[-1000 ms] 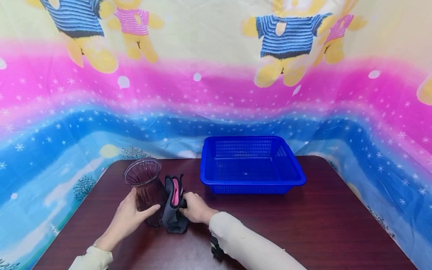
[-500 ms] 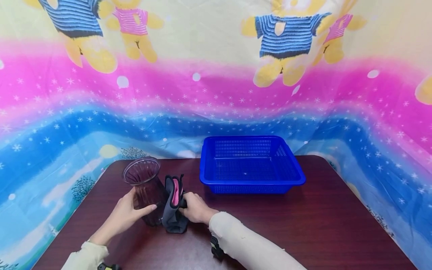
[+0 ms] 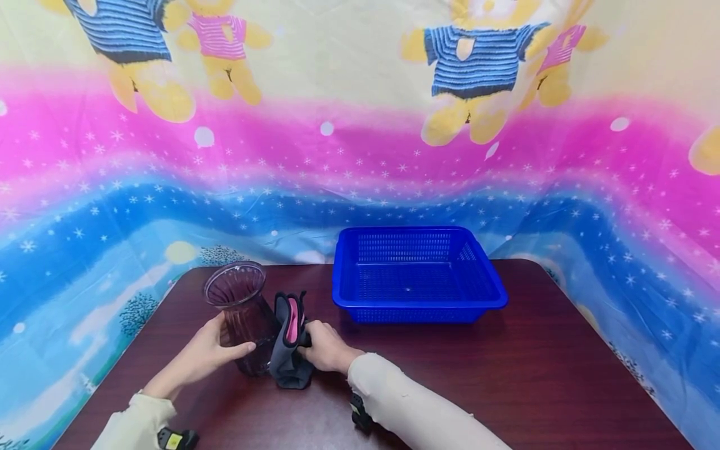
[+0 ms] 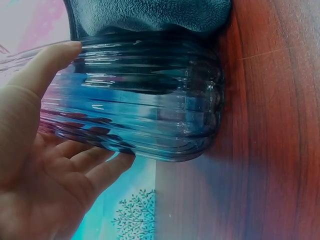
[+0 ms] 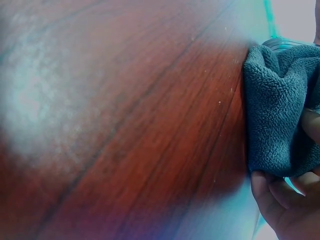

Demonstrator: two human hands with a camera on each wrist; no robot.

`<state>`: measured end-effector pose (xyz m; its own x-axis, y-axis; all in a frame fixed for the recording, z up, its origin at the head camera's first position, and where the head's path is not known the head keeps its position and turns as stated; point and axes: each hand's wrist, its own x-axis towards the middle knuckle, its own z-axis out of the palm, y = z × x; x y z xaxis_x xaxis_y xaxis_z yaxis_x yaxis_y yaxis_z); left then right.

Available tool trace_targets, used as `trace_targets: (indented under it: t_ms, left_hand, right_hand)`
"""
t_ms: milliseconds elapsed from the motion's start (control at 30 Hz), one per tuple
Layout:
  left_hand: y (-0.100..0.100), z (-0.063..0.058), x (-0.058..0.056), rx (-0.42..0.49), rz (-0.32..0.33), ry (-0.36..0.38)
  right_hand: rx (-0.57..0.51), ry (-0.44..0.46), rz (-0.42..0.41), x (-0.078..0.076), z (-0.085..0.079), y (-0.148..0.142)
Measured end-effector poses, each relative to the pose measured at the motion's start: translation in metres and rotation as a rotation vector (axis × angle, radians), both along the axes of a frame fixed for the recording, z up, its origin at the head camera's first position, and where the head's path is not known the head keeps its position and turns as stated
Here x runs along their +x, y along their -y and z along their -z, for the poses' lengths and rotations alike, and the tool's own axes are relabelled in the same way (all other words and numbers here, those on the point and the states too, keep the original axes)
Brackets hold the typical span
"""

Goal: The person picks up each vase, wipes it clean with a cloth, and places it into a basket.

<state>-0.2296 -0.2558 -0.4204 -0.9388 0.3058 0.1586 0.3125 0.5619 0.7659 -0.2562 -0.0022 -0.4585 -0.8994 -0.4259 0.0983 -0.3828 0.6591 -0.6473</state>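
Note:
A tall ribbed glass vase (image 3: 247, 331), purple-tinted with a flared rim, stands tilted slightly left on the table in the head view. My left hand (image 3: 208, 353) holds it, thumb on the near side and fingers round the far left side. Seen from the left wrist, the vase (image 4: 150, 100) lies between thumb and fingers of that hand (image 4: 55, 165). Against the vase's right side stands a folded grey plush cloth (image 3: 289, 369) with black edging and a pink inner face. My right hand (image 3: 329, 347) grips its right side; in the right wrist view the cloth (image 5: 277, 110) bunches between thumb and fingers.
A blue perforated plastic basket (image 3: 419, 306) sits toward the back right of the dark red-brown wooden table (image 3: 540, 375). Behind the table hangs a curtain (image 3: 360, 162) printed with bears and snowflakes. Black wrist devices (image 3: 177, 439) are strapped near both sleeves.
My left hand and forearm have shifted slightly left, with the vase tipping a little the same way. The right hand and the cloth stay almost where they were.

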Motion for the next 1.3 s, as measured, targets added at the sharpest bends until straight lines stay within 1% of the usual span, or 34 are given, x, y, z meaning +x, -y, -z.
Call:
trace_targets:
  t_ms: [133, 333, 667, 967, 1300]
  left_hand:
    - [0.0013, 0.0007, -0.002, -0.005, 0.005, 0.01]
    - [0.0014, 0.001, -0.0017, -0.022, 0.009, -0.007]
    - [0.0011, 0.0006, -0.0006, -0.051, -0.007, -0.037]
    - [0.0003, 0.001, -0.003, -0.05, 0.002, -0.046]
    - [0.0006, 0.0021, -0.0015, -0.079, -0.013, -0.064]
  right_hand:
    - [0.0, -0.008, -0.001, -0.0008, 0.0011, -0.0002]
    - [-0.002, -0.015, -0.004, -0.0007, 0.0015, -0.0001]
    - [-0.013, -0.02, -0.009, -0.0001, 0.0015, 0.0005]
    - [-0.039, -0.057, -0.025, -0.0019, -0.0038, 0.0005]
    - [-0.064, -0.048, -0.031, -0.0014, -0.0072, 0.0023]
